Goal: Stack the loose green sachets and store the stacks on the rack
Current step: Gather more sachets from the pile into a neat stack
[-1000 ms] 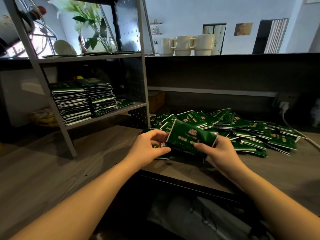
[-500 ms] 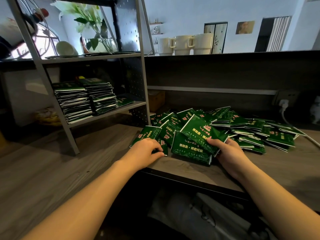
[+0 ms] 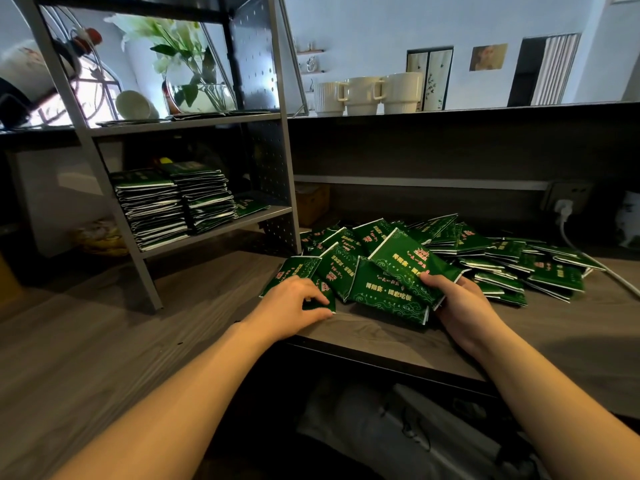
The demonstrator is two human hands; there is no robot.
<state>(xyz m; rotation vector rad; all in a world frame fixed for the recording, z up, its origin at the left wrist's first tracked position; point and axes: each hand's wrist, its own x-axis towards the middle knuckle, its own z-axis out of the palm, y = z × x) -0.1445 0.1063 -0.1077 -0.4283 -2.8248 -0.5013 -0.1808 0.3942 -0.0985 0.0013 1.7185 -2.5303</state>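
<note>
Sachets, flat, glossy and dark green with pale printed lettering and white sealed edges, are heaped loosely at the centre right of the frame on a grey wood-grain counter. A small fanned bundle of sachets is gripped at its lower edge by the right hand, thumb on top and fingers curled beneath, the bundle tilted up toward the left. A single flat sachet at the pile's near-left edge is pressed down by the left hand, fingers bent over it. Two neat stacks are seen on the lower shelf of a grey metal rack with a perforated side panel, at the left centre. Ribbed cream mugs are lined along the upper ledge.
</note>
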